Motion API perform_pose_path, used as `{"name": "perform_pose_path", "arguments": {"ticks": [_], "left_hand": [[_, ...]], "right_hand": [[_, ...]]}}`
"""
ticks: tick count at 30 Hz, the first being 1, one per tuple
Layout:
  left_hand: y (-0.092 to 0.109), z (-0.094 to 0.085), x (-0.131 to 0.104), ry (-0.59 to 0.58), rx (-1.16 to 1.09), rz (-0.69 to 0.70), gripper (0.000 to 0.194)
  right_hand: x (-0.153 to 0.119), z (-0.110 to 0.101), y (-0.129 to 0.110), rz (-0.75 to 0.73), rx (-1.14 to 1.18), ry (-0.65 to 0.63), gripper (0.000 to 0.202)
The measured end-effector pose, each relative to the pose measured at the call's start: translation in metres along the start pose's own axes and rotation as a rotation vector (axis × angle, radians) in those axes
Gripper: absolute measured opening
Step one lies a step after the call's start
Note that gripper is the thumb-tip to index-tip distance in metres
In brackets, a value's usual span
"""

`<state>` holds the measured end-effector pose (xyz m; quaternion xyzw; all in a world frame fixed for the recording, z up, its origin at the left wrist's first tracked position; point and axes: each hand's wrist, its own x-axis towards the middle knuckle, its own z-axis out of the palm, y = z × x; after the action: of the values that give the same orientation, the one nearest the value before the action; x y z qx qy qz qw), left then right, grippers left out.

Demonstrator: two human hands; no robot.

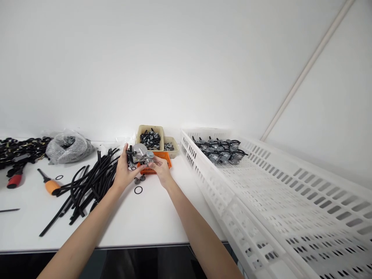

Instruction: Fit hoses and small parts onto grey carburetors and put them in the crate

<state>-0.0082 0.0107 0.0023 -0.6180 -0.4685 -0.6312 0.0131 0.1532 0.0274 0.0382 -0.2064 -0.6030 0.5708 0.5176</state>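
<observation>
Both hands are raised over the middle of the white table, close together. My left hand (123, 172) is closed round a silver metal part (140, 152), perhaps a gas regulator, with a round disc-shaped body and a black piece at its left. With bent fingers, my right hand (160, 167) pinches a small round gauge-like fitting (150, 154) at the part's right side. Behind the hands stands an orange basket (166, 156), partly hidden by them. Small dark knobs (140, 179) and a black rubber ring (138, 190) lie on the table just below.
Black hoses (90, 186) are heaped at the left, near an orange-handled tool (51, 186) and a red-handled tool (15, 179). A plastic bag (68, 149) and cream bins (161, 131) stand along the wall. The large white crate (215, 190) at right holds several similar metal assemblies (221, 150).
</observation>
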Motion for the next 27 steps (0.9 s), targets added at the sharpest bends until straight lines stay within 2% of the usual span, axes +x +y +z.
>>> {"name": "perform_pose_path", "arguments": {"ticks": [3,8,20,27], "left_hand": [[0.005,0.0,-0.001,-0.015,-0.041,-0.051,0.106],[0.008,0.001,-0.002,0.015,-0.041,-0.034,0.101],[0.001,0.006,-0.006,0.028,-0.025,0.005,0.088],[-0.008,0.009,-0.01,0.103,-0.05,0.039,0.088]], "right_hand": [[0.0,0.0,-0.001,0.004,0.002,0.002,0.052],[0.0,0.0,0.0,0.005,0.008,-0.002,0.049],[-0.002,0.0,-0.005,-0.007,0.024,-0.032,0.044],[-0.002,0.0,-0.001,-0.018,0.034,-0.052,0.045]]}}
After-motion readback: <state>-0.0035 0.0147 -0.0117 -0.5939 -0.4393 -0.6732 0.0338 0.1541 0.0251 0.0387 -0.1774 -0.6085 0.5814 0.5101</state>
